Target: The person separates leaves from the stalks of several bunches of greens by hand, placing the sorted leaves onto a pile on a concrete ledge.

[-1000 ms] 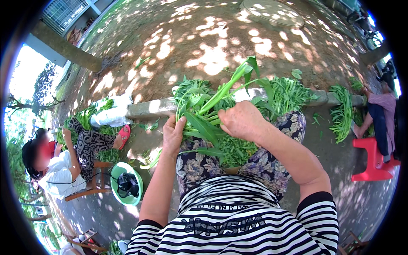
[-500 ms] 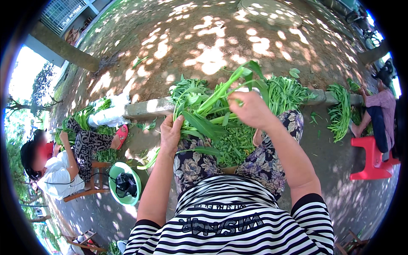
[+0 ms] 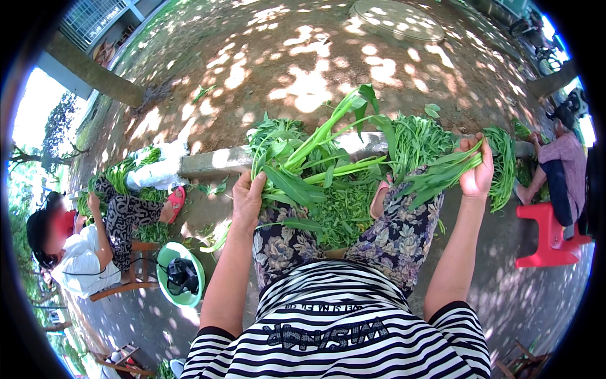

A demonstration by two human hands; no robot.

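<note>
My left hand (image 3: 248,199) is closed, thumb uppermost, round the lower part of a loose bunch of water spinach stems (image 3: 319,140). Long pale green stalks from it reach up and to the right, with several leaves hanging beside them. Out to the right, above my knee, my right hand (image 3: 478,170) grips a smaller bundle of leafy water spinach (image 3: 439,178), its leaves pointing left. Between my legs lies a pile of loose greens (image 3: 344,218). Heaps of water spinach rest by the kerb, one behind the left bunch (image 3: 271,131) and one farther right (image 3: 421,144).
A low concrete kerb (image 3: 218,162) runs across in front. A green basin (image 3: 172,252) holding a black bag stands at left, beside a seated person (image 3: 88,252). At right, another person (image 3: 562,158) is near a red plastic stool (image 3: 548,237) and more greens (image 3: 502,170).
My right hand has moved from beside the left bunch out to the right, and a leafy bundle now shows in it. My left hand stays nearly in place with its stems.
</note>
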